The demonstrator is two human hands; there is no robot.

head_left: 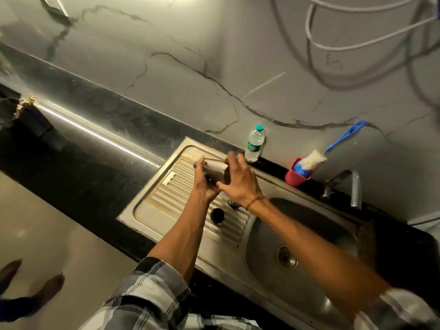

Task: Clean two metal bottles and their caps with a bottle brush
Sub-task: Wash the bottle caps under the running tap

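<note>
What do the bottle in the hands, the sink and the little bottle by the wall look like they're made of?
Held bottle: looks like brushed metal, with a dull grey sheen; blurred, so not certain.
Sink: stainless steel by its look, with a satin shine, pressed draining ridges and some brownish stains.
Small bottle: clear plastic, see-through with a green cap and label.

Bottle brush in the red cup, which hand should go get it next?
Probably the right hand: the bottle brush stands in the red cup on its side, by the tap. The left hand can keep its grip on the metal bottle.
</note>
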